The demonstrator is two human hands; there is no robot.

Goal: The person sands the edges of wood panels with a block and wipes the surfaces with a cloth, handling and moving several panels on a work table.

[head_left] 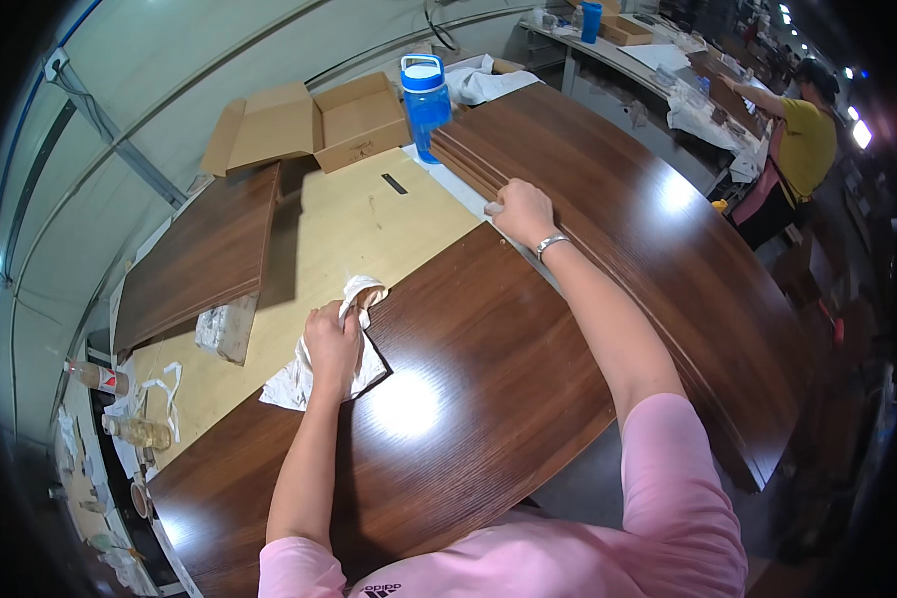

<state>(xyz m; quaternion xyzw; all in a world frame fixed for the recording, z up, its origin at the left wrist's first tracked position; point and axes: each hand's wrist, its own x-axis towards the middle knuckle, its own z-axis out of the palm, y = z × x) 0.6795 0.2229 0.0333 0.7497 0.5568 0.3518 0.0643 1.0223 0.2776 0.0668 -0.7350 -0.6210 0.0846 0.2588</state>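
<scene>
A dark brown wood-grain panel (pixel 478 369) lies in front of me, shining under the light. My left hand (pixel 331 349) rests at its far left edge, closed on a crumpled white cloth (pixel 289 384) that spreads onto the panel and sticks up past the fingers. My right hand (pixel 525 211) is curled closed near the panel's far right corner, beside a stack of similar brown panels (pixel 608 189). Something small and pale shows at its fingertips, too small to name. A silvery bracelet (pixel 552 242) circles the right wrist.
Beyond the panel lies a yellowish board (pixel 354 224) with a small black strip (pixel 395 183). Another brown panel (pixel 204 254) leans tilted on a white block (pixel 227 329). An open cardboard box (pixel 359 125), a blue bottle (pixel 427 110) and, at left, an oil-coloured bottle (pixel 137 432) stand around. A co-worker (pixel 802 149) is at far right.
</scene>
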